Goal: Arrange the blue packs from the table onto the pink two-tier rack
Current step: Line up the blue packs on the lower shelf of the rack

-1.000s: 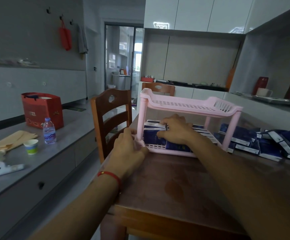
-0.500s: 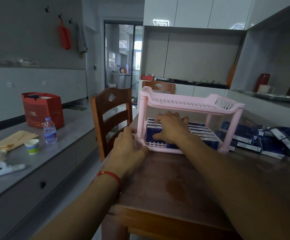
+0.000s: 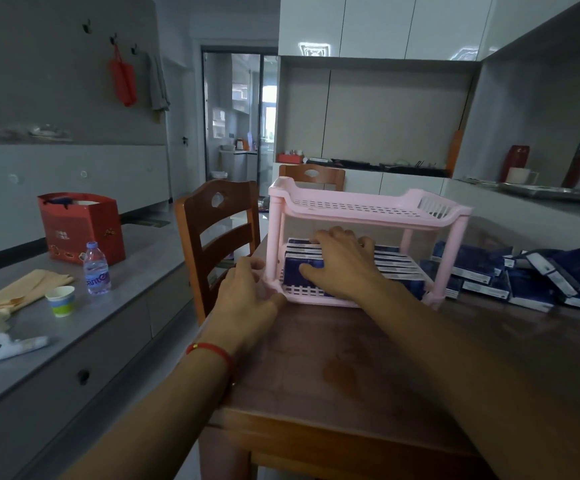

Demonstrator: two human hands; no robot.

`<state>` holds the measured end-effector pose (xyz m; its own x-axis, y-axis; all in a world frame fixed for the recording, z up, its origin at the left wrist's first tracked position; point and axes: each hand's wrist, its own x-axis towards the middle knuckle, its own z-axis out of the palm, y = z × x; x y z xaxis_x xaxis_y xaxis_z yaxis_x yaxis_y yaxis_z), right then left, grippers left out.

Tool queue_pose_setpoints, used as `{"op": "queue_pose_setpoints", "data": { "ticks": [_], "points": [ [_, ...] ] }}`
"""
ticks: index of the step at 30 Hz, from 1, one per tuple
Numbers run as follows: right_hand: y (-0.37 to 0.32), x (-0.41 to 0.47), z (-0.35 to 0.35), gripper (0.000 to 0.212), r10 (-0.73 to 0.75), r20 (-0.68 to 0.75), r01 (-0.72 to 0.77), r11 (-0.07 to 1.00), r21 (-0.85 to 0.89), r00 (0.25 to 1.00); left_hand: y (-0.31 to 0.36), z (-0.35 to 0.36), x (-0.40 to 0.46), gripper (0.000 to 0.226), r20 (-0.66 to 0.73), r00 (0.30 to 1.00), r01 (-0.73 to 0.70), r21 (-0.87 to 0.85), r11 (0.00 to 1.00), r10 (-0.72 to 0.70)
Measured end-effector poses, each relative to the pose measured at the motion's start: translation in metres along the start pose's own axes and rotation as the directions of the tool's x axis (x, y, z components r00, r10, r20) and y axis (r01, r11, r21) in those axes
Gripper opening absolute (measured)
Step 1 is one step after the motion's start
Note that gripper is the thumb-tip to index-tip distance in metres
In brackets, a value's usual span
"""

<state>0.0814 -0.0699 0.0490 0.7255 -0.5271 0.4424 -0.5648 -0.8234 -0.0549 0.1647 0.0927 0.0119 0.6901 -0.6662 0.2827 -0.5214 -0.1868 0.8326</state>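
Observation:
The pink two-tier rack (image 3: 368, 211) stands on the brown table (image 3: 350, 368). Its top tier is bare. Several blue packs (image 3: 399, 263) lie in a row on the lower tier. My right hand (image 3: 342, 263) reaches into the lower tier and lies flat on the leftmost packs, fingers spread and pressing them. My left hand (image 3: 250, 296) holds the rack's front left corner at the foot of the post. A loose heap of blue packs (image 3: 524, 275) lies on the table right of the rack.
Two wooden chairs (image 3: 217, 237) stand behind and left of the table. On the grey counter at left are a red gift bag (image 3: 80, 226), a water bottle (image 3: 96, 268), a paper cup (image 3: 61, 299) and a cloth. The table's near edge runs across the foreground.
My right hand went from gripping upright packs at the rack's left end to lying flat on them; the packs now lie lower. My left hand stayed at the rack's corner.

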Motion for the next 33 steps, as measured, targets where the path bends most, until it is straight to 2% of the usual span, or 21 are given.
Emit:
{"op": "queue_pose_setpoints", "data": {
  "ticks": [3,5,8,11,13,15,18,21,23,25,27,30,33],
  "points": [
    [0.015,-0.033,-0.009,0.042,-0.192,-0.115,0.204,0.974,0.102,0.975,0.0,0.0,-0.001,0.056,-0.035,0.999,0.019,-0.024,1.0,-0.02],
    [0.029,-0.061,-0.02,0.033,-0.293,-0.15,0.313,0.941,0.132,0.944,0.001,-0.001,-0.003,0.048,-0.115,0.993,-0.002,-0.023,1.0,-0.001],
    [0.061,-0.104,-0.037,0.021,-0.314,-0.139,0.33,0.936,0.119,0.939,0.005,-0.001,-0.01,0.033,-0.238,0.959,-0.141,0.084,0.986,0.157],
    [0.107,-0.135,-0.052,0.015,-0.174,-0.067,0.179,0.98,0.082,0.983,0.018,0.001,-0.025,0.028,-0.196,0.897,-0.364,0.186,0.913,0.397],
    [0.147,-0.146,-0.057,0.014,-0.045,-0.034,0.046,0.998,0.035,0.998,0.033,0.008,-0.039,0.026,-0.068,0.858,-0.487,0.208,0.848,0.509],
    [0.188,-0.149,-0.062,0.015,0.045,-0.072,-0.047,0.999,-0.027,0.996,0.049,0.024,-0.052,0.023,0.085,0.795,-0.604,0.206,0.77,0.601],
    [0.234,-0.143,-0.071,0.011,0.241,-0.136,-0.254,0.963,-0.086,0.961,0.073,0.066,-0.061,0.03,0.289,0.668,-0.741,0.186,0.645,0.685],
    [0.266,-0.136,-0.063,0.019,0.365,-0.191,-0.388,0.917,-0.097,0.911,0.094,0.116,-0.058,0.034,0.394,0.582,-0.805,0.151,0.574,0.712],
    [0.277,-0.136,-0.052,0.031,0.456,-0.204,-0.471,0.881,-0.029,0.866,0.106,0.144,-0.052,0.035,0.416,0.567,-0.811,0.131,0.57,0.711],
    [0.284,-0.135,-0.044,0.044,0.539,-0.152,-0.547,0.837,-0.015,0.828,0.117,0.17,-0.042,0.033,0.421,0.563,-0.813,0.132,0.566,0.711],
    [0.29,-0.13,-0.037,0.054,0.57,-0.107,-0.573,0.82,0.013,0.814,0.127,0.193,-0.032,0.031,0.427,0.588,-0.794,0.142,0.591,0.687],
    [0.298,-0.127,-0.032,0.044,0.576,-0.074,-0.56,0.813,0.161,0.814,0.138,0.224,-0.023,0.028,0.435,0.648,-0.732,0.127,0.67,0.625],
    [0.306,-0.128,-0.035,0.033,0.655,-0.034,-0.594,0.704,0.388,0.755,0.139,0.241,-0.017,0.025,0.443,0.676,-0.694,0.114,0.71,0.589]
  ]
}}
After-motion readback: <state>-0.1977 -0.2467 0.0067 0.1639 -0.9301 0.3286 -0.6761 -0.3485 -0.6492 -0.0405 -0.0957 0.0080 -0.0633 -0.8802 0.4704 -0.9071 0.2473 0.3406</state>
